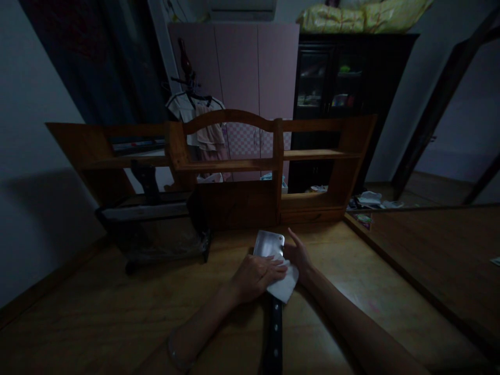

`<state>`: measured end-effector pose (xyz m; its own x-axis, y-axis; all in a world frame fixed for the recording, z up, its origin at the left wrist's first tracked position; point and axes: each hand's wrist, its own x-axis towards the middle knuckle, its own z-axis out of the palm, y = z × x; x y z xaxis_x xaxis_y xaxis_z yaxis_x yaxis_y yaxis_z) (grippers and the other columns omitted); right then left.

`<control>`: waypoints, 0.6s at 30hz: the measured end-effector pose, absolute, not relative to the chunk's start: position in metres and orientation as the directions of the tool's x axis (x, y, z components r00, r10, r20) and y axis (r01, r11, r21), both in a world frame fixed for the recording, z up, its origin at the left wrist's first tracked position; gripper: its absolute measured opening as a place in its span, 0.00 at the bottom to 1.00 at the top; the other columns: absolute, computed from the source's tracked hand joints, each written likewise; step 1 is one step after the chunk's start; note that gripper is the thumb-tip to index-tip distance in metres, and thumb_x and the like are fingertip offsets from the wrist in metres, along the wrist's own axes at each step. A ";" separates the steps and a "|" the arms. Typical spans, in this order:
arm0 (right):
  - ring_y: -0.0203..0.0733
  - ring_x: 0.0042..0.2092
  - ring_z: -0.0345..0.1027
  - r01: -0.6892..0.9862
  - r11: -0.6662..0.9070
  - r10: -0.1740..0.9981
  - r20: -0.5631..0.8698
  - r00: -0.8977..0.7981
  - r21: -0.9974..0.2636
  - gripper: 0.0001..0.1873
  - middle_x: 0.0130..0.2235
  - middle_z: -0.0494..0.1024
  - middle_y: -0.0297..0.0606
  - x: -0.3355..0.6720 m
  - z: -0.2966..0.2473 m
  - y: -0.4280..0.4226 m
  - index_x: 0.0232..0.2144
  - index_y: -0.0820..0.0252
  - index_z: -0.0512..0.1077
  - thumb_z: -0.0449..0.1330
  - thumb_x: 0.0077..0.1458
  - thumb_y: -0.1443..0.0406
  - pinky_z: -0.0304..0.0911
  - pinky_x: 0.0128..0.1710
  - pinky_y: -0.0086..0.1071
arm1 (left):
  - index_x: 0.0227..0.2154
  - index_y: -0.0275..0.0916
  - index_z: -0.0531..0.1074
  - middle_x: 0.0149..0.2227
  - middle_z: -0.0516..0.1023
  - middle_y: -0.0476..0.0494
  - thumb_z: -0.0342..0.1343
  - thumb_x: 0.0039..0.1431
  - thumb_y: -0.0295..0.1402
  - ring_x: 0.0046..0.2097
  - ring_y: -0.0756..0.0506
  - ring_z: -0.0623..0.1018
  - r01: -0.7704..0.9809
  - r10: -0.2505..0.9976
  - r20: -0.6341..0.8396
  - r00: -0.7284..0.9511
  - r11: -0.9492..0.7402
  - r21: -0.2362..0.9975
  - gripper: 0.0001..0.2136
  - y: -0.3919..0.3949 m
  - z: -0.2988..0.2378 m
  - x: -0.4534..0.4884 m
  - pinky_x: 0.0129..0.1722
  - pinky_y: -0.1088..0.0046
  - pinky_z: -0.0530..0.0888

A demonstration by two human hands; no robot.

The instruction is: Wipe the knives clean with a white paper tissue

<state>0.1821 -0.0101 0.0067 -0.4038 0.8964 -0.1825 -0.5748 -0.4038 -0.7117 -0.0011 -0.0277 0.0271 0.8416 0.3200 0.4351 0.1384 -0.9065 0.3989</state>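
1. Left hand [255, 275]: fingers together, laid over a white cloth [284, 286] against the blade. Whether the fingers pinch the cloth cannot be told.
2. Right hand [299, 258]: beside the blade's right side, thumb raised apart; the other fingers are largely hidden, so their grip cannot be told.
3. Cleaver [269, 242]: between the hands, above or on the table [219, 333] (contact unclear), blade pointing away, black handle [276, 328] toward the person.
4. Handling (judged): stiff, fairly heavy toward the blade; smooth metal likely slippery. The corner hole suggests the spine lies right, the cutting edge left. Take hold at the riveted handle; steady the blade by its spine or flat faces. Cloth: light, soft.
5. Surroundings: black-framed case [156, 237] on the table at left; wooden shelf unit [278, 172] along the far side.
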 end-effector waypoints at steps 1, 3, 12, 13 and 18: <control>0.45 0.27 0.71 -0.580 -0.411 0.896 -0.193 -0.400 -0.704 0.31 0.24 0.76 0.43 0.182 0.008 -0.012 0.28 0.65 0.72 0.47 0.53 0.42 0.66 0.33 0.37 | 0.47 0.44 0.73 0.51 0.73 0.51 0.37 0.67 0.32 0.56 0.49 0.69 0.130 0.320 0.444 0.837 -0.904 0.407 0.19 -0.027 0.026 -0.002 0.60 0.66 0.60; 0.44 0.25 0.70 -0.606 -0.400 0.904 -0.188 -0.384 -0.688 0.30 0.22 0.75 0.41 0.180 0.009 -0.015 0.26 0.63 0.71 0.48 0.53 0.43 0.65 0.31 0.36 | 0.46 0.44 0.74 0.50 0.74 0.51 0.37 0.67 0.32 0.55 0.49 0.70 0.119 0.328 0.458 0.826 -0.896 0.427 0.18 -0.025 0.025 -0.004 0.59 0.67 0.61; 0.46 0.32 0.72 -0.719 -0.318 0.935 -0.077 -0.347 -0.619 0.24 0.27 0.77 0.42 0.175 0.007 -0.016 0.29 0.63 0.71 0.50 0.56 0.48 0.65 0.38 0.39 | 0.34 0.42 0.79 0.44 0.78 0.49 0.40 0.65 0.31 0.49 0.47 0.75 0.244 0.556 0.449 0.699 -0.776 0.582 0.19 -0.011 0.034 -0.025 0.55 0.69 0.65; 0.47 0.33 0.73 -0.717 -0.316 0.934 -0.071 -0.350 -0.622 0.24 0.28 0.77 0.43 0.174 0.006 -0.015 0.31 0.63 0.71 0.50 0.56 0.48 0.65 0.39 0.41 | 0.33 0.41 0.79 0.43 0.78 0.49 0.40 0.64 0.32 0.48 0.47 0.76 0.276 0.596 0.447 0.667 -0.755 0.595 0.19 -0.008 0.034 -0.028 0.54 0.69 0.66; 0.49 0.37 0.73 -0.700 -0.299 0.940 -0.074 -0.333 -0.649 0.24 0.30 0.78 0.43 0.174 0.006 -0.014 0.33 0.63 0.71 0.51 0.55 0.48 0.65 0.41 0.42 | 0.31 0.41 0.79 0.39 0.80 0.49 0.38 0.64 0.32 0.45 0.47 0.78 0.473 0.720 0.456 0.523 -0.690 0.548 0.21 0.007 0.031 -0.040 0.50 0.69 0.69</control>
<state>0.1745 -0.0136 0.0055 -0.3331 0.9400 -0.0741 -0.6998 -0.2991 -0.6487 -0.0396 0.0071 0.0308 0.5231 0.7202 0.4557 0.4727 -0.6901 0.5481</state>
